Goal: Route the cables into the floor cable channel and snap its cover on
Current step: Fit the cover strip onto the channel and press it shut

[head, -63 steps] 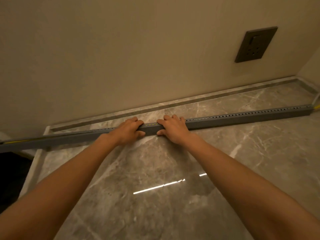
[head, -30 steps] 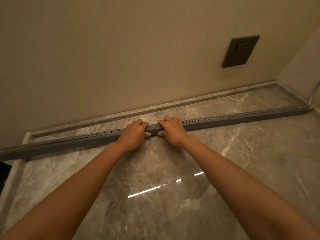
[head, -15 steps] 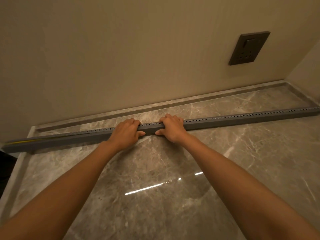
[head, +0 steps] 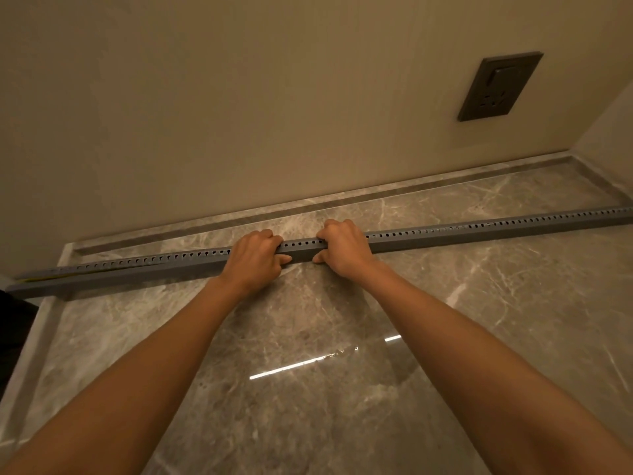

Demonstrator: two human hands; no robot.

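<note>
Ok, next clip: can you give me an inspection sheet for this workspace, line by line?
Surface: glossy grey marble floor, with a light streak reflected in it.
Job's things: long grey perforated cable channel lies across the floor, apart from the wall; cover appears on, slightly gapped near the left end.
Clutter: nothing seen.
Grippers (hands): left hand and right hand grip the channel mid-length, fingers curled over its top.
Cables: yellow cable shows in that left-end gap.
Surroundings: beige wall, dark wall socket, marble skirting.
</note>
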